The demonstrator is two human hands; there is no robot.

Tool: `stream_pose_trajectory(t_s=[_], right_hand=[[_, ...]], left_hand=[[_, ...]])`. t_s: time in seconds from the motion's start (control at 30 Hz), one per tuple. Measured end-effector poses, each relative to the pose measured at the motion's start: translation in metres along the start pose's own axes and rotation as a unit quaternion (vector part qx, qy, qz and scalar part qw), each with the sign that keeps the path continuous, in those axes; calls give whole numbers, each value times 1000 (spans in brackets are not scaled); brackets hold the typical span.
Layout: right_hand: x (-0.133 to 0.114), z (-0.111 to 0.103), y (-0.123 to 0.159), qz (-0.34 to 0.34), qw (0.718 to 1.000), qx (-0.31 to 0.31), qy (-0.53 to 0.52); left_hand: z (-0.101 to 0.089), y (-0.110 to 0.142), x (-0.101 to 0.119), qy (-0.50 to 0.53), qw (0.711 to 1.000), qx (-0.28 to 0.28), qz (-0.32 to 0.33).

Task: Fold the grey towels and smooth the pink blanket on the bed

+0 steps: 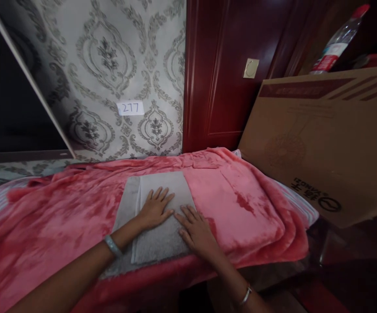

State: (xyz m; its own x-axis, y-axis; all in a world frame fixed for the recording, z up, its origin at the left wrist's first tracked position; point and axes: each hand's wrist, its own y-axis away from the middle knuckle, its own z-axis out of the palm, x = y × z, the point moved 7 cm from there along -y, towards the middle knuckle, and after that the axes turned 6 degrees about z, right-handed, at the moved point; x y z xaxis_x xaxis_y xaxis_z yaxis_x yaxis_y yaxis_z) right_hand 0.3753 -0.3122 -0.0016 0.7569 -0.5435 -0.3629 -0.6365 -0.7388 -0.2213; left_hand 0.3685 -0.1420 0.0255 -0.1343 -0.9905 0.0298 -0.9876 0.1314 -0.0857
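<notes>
A grey towel-like cloth (162, 245) lies folded on a pink plush blanket (240, 204), its left strip showing as a lower layer beside the folded edge. My left hand (156, 208) rests flat on the middle of the cloth, fingers spread and pointing away from me. Over the cloth's right side lies my right hand (196, 230), also flat with its fingers apart. The two hands are close together near the fingertips. Neither one grasps anything. A bangle circles each wrist.
A large cardboard box (322, 143) leans at the right, with a red-capped plastic bottle (335, 50) behind its top edge. A dark screen (15, 95) stands at the left. Behind the blanket are a patterned wall, a paper label reading 277 (130, 108) and a dark red panel (214, 69).
</notes>
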Motion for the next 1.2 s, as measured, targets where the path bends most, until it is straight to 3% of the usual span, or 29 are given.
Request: stream_pose_trajectory(t_s=[0.33,0.53,0.63,0.73,0.87,0.97,1.2], right_hand=[[-1,0,0,-13,1000,5,18],[1,2,1,-18,999,13,29],[1,0,-5,2,998,-42,48],[-11,-4,-16,-12,992,-109,66],[-44,3,-32,-113,978,-174,37],[-58,10,-44,-153,970,-187,21],[-62,16,-65,-166,966,-189,52]], left_hand=[[10,60,40,52,996,-25,65],[10,102,54,47,995,43,75],[6,119,56,45,991,78,97],[5,126,55,43,988,112,101],[7,128,56,43,982,155,94],[9,129,57,48,980,174,87],[5,132,61,46,979,180,78]])
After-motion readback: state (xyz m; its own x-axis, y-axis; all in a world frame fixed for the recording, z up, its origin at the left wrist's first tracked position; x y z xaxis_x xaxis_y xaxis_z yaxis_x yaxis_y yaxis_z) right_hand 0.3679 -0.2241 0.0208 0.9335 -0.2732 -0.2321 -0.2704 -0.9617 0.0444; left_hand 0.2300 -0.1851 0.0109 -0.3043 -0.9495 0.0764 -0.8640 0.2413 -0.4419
